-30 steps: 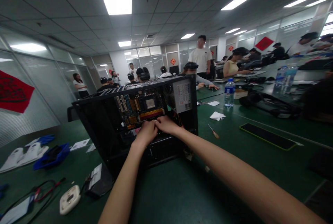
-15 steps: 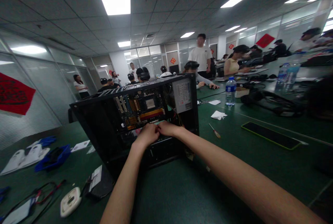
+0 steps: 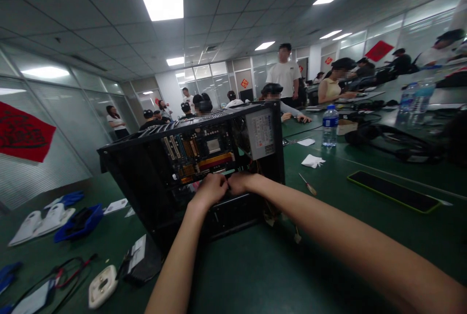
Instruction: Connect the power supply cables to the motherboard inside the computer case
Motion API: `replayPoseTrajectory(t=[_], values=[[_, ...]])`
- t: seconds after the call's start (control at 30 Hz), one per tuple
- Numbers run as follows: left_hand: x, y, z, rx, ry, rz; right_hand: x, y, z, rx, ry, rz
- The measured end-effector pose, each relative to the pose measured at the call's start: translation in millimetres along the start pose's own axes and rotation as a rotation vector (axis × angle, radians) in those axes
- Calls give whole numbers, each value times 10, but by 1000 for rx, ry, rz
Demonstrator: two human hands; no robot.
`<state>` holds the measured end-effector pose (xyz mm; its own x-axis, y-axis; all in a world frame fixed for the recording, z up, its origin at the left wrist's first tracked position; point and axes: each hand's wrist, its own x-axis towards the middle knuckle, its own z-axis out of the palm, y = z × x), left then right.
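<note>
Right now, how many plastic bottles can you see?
3: a near bottle beyond the screwdriver, and a second bottle and third bottle close together farther right. Others may be hidden behind the computer case.

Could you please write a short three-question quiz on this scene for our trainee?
1. True or false: the left hand and right hand are both at the open side of the case.
2. What colour is the cap of the nearest bottle? A) red B) blue C) white
3. Fill in: in the picture, the screwdriver lies to the ____ of the case.

Key: 1 true; 2 B; 3 right.
</note>
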<state>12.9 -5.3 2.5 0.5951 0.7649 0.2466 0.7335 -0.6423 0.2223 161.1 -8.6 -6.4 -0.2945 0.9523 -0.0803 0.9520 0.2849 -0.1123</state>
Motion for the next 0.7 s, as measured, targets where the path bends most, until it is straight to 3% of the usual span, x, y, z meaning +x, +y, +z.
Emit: replayPoseTrajectory(t=[0.23, 0.4, 0.57, 0.63, 0.7], values=[[53, -28, -57, -253, 357, -64, -9, -79, -114, 298, 444, 146], [23, -24, -226, -542, 470, -41, 53, -66, -89, 686, 717, 28], [-50, -160, -496, -820, 721, -206, 17, -161, -66, 1135, 912, -157], [-89, -203, -586, -851, 742, -245, -31, -202, -67, 1218, 927, -229], [-129, -209, -643, -938, 647, -276, -84, -224, -69, 1269, 940, -275]])
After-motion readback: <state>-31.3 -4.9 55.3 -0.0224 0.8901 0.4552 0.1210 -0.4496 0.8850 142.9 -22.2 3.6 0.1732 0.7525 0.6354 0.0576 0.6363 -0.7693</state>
